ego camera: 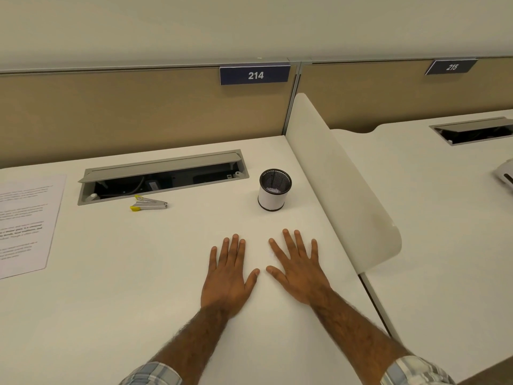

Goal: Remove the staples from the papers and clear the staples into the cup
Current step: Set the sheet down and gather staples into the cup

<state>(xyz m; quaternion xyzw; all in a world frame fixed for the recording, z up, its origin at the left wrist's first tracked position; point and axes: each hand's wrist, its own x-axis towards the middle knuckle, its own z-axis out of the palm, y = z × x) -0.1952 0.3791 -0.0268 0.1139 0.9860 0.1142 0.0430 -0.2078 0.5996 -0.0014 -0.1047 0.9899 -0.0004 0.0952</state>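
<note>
Printed white papers (26, 220) lie flat at the left edge of the white desk (125, 273). A metal staple remover with yellow tips (148, 204) rests just in front of the cable tray. A black mesh cup with a white band (274, 189) stands upright toward the back right of the desk. My left hand (229, 276) and my right hand (297, 269) lie palm-down, fingers straight and spread, side by side on the desk in front of the cup. Neither hand holds anything. No loose staples are visible.
An open grey cable tray (161, 176) is set into the desk behind the staple remover. A white curved divider (344, 190) borders the desk on the right, with a tan partition (138, 112) behind. A neighbouring desk (444, 218) lies beyond the divider.
</note>
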